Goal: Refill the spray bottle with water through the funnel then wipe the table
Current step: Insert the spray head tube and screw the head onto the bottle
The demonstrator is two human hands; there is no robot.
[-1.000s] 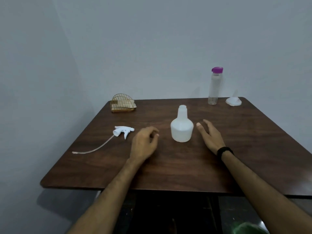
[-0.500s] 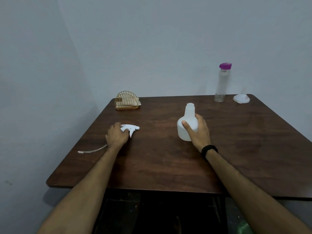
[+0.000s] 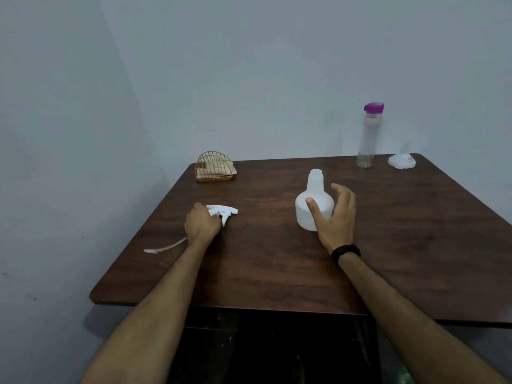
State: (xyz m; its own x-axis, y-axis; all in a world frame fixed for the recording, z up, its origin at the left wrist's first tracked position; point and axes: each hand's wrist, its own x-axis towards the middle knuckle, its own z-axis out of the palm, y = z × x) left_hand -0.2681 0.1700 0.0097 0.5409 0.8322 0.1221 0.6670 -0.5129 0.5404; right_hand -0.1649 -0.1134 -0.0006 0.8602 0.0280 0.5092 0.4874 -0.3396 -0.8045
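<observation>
You sit in a plain room, likely a home corner: bare grey-blue walls (image 3: 249,65) meet behind a dark wooden worktop (image 3: 415,245) carrying a small gold wire napkin holder (image 3: 214,167).

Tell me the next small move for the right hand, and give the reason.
Probably reach to the far right corner for the funnel. The right hand is open beside the spray bottle, whose neck stands uncapped, while the left hand rests on the removed trigger head. The funnel lies unused beside the water bottle, so it likely goes into the neck before any pouring.
</observation>
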